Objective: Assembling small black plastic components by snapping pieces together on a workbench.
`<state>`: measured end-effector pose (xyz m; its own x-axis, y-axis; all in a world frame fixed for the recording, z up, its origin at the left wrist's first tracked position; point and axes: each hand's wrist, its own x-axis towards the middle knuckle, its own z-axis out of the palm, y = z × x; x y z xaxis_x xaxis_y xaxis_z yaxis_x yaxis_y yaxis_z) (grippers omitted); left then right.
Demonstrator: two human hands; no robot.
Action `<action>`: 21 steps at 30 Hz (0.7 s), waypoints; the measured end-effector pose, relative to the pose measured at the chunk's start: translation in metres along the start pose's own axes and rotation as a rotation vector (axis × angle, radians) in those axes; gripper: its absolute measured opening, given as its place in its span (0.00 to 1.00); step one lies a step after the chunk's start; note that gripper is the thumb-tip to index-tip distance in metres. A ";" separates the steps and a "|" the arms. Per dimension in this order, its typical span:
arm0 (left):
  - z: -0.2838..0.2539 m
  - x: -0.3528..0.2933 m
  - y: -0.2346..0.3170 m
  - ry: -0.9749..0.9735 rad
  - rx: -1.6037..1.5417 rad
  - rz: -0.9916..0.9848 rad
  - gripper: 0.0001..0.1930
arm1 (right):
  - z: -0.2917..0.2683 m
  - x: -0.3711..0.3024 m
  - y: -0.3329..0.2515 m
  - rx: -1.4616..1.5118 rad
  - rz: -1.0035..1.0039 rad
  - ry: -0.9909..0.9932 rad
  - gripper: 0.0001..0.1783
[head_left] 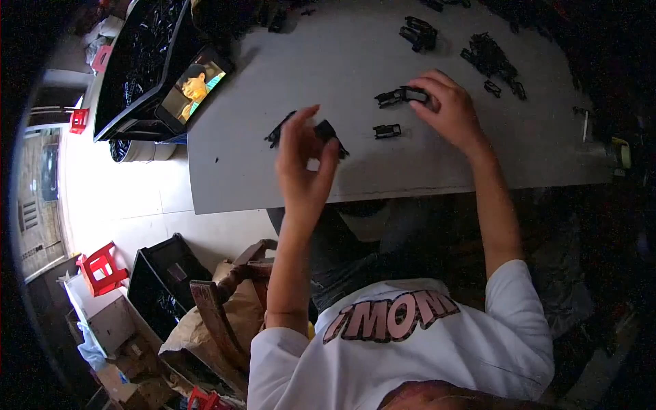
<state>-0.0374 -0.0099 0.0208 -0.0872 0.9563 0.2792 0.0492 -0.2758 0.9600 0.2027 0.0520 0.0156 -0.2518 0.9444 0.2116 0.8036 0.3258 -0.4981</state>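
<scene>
My right hand (449,109) pinches a small black plastic part (415,96) between thumb and fingers, above the grey table (273,184). Touching or just beside that part is another black part (389,99). A third, with an open frame shape, lies nearer to me, a small black frame (387,131). My left hand (305,154) is over the table on the left, thumb and index finger spread apart. Close around it are a black piece (276,131) on its left and a dark piece (326,131) partly hidden by the fingers; no grip on either shows.
A loose pile of black parts (490,56) and a small stack (418,34) lie farther back. At the left, a phone (195,89) showing a video leans against a large black bin (140,61) of black parts. A wooden chair (219,314) and red stool (104,270) stand lower left.
</scene>
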 end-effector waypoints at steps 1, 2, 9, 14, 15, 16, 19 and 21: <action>0.002 -0.007 0.000 -0.014 -0.083 -0.083 0.20 | 0.003 0.006 -0.005 0.003 -0.123 0.003 0.16; 0.001 -0.012 0.000 -0.008 -0.077 -0.086 0.20 | 0.006 0.010 -0.008 0.007 -0.247 0.006 0.16; 0.000 -0.025 -0.018 -0.066 0.023 -0.254 0.14 | 0.011 0.024 -0.015 -0.096 -0.388 -0.089 0.14; 0.000 -0.023 -0.018 -0.143 0.023 -0.379 0.12 | 0.014 0.019 -0.024 -0.142 -0.157 -0.089 0.13; 0.002 -0.022 -0.013 -0.090 0.035 -0.305 0.09 | 0.013 0.018 -0.028 -0.139 -0.164 -0.092 0.13; 0.002 -0.022 -0.014 -0.082 0.038 -0.305 0.09 | 0.011 0.018 -0.032 -0.019 -0.128 -0.144 0.14; 0.002 -0.024 -0.013 -0.027 0.095 -0.196 0.08 | 0.008 0.005 -0.060 0.135 -0.135 -0.229 0.15; 0.004 -0.022 -0.010 0.020 0.152 -0.194 0.07 | 0.010 -0.008 -0.076 0.156 -0.167 -0.253 0.15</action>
<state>-0.0317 -0.0282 0.0047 -0.1288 0.9874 0.0922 0.1782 -0.0684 0.9816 0.1379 0.0205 0.0431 -0.5142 0.8523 0.0957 0.6527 0.4613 -0.6010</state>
